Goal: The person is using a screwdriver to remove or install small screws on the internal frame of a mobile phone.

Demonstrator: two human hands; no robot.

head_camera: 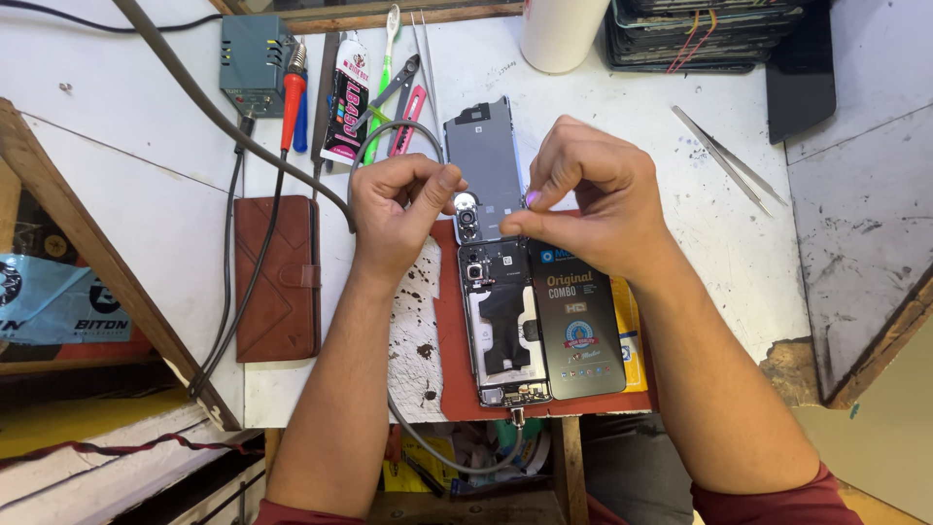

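An opened phone (502, 331) lies face down on a red mat (450, 321), its insides exposed. Its grey back cover (483, 160) rests just beyond it. A dark replacement screen in packaging (581, 316) lies to the right of the phone. My left hand (398, 209) is curled with thumb and forefinger pinched beside the camera ring of the back cover. My right hand (588, 194) hovers over the phone's top, fingertips pinched on something tiny and purplish that I cannot make out.
A brown wallet case (280, 277) lies at left. At the back stand a soldering station (253, 63), a red-handled iron (291, 102), a glue tube (346, 97), a toothbrush, cutters. Tweezers (727, 160) lie at right. A white cylinder (562, 34) and stacked dark trays (705, 34) stand behind. A stained white cloth (416, 331) lies by the mat.
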